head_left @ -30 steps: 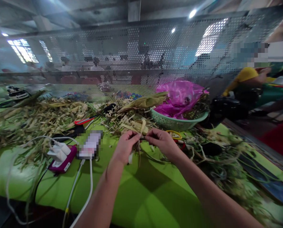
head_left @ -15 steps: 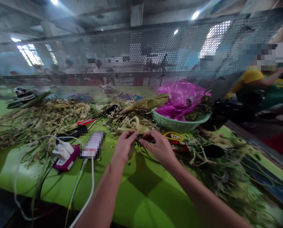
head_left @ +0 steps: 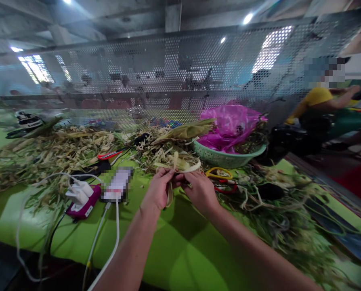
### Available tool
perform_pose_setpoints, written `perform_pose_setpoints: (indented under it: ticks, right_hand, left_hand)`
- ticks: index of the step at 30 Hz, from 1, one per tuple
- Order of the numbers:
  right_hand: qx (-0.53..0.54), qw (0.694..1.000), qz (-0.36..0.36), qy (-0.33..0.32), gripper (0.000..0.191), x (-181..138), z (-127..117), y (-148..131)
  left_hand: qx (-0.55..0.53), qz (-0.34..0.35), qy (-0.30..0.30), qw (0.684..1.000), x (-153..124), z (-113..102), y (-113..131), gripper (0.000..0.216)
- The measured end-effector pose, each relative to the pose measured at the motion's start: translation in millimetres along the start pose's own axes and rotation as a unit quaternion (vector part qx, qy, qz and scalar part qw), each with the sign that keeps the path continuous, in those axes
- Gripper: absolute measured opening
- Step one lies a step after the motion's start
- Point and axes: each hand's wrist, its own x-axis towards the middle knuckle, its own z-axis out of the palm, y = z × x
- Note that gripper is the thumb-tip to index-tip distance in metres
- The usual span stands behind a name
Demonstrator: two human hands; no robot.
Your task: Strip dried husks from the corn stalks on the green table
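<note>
My left hand (head_left: 161, 188) and my right hand (head_left: 198, 188) meet above the green tabletop (head_left: 180, 246), fingertips almost touching. Between them are pale, flat strips of dried husk (head_left: 180, 163); one end sticks up, one curves to the right over my right fingers, and one hangs below my left hand. Both hands are closed in a pinch on these strips. Where the strips cross is partly hidden by my fingers. Just right of my right hand lie scissors with yellow and red handles (head_left: 219, 173).
Heaps of dried husk (head_left: 62, 149) spread over the left and back. A green basket (head_left: 229, 157) holds a pink plastic bag (head_left: 229, 125). A phone (head_left: 117, 184) and a purple power strip (head_left: 85, 202) with white cables lie at left. A person in yellow (head_left: 318, 99) sits at far right.
My right hand has turned and drawn in toward my left hand. A pale strip now arcs over its fingers. The dark, thin strand that hung below it no longer shows.
</note>
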Motion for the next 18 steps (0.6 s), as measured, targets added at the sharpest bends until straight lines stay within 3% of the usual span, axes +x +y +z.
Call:
perform_pose_setpoints:
  ticks: [4, 9, 14, 18]
  right_hand:
    - [-0.038, 0.999, -0.014, 0.033, 0.015, 1, -7, -7]
    - [-0.027, 0.988, -0.150, -0.023, 0.030, -2, -7, -20]
    - [-0.050, 0.969, -0.239, -0.031, 0.022, -5, -4, -27]
    - [-0.032, 0.962, -0.267, -0.041, 0.016, -5, -8, -32]
  left_hand:
    - [-0.045, 0.039, 0.018, 0.998, 3, -1, 1, 0.021]
    - [-0.039, 0.050, 0.021, 0.998, 1, -1, 4, 0.023]
    - [0.000, 0.044, 0.033, 0.998, -1, -1, 5, 0.031]
    - [0.021, 0.049, 0.024, 0.998, 0, -3, 4, 0.032]
